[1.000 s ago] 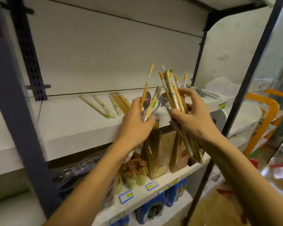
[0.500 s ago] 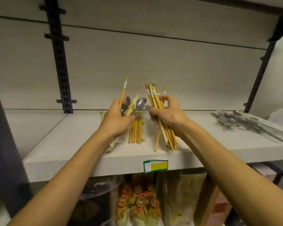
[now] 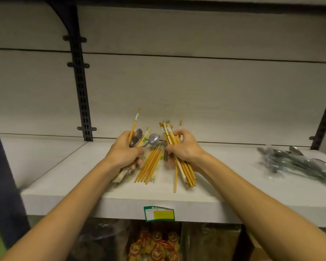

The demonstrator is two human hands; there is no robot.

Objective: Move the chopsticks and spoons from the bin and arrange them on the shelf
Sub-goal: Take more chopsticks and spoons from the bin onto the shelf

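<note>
My left hand [image 3: 123,153] grips a mixed handful above the white shelf [image 3: 83,172]: two metal spoons [image 3: 152,139] and a few yellow chopsticks, one sticking up high. My right hand [image 3: 184,149] is closed around a thick bundle of yellow chopsticks [image 3: 184,170] that slants down toward the shelf's front edge. Between the two hands a packet of yellow chopsticks [image 3: 151,164] lies flat on the shelf. The bin is out of view.
A pile of wrapped metal spoons [image 3: 297,162] lies on the shelf at the right. Black slotted uprights [image 3: 81,91] stand at the back left and far right. A green and yellow price label [image 3: 159,214] hangs on the shelf edge; packaged goods [image 3: 154,242] sit below.
The view swung from the side of the rack to face the shelf squarely. Both hands, still holding their bundles, have come in over the shelf on either side of the lying packet.
</note>
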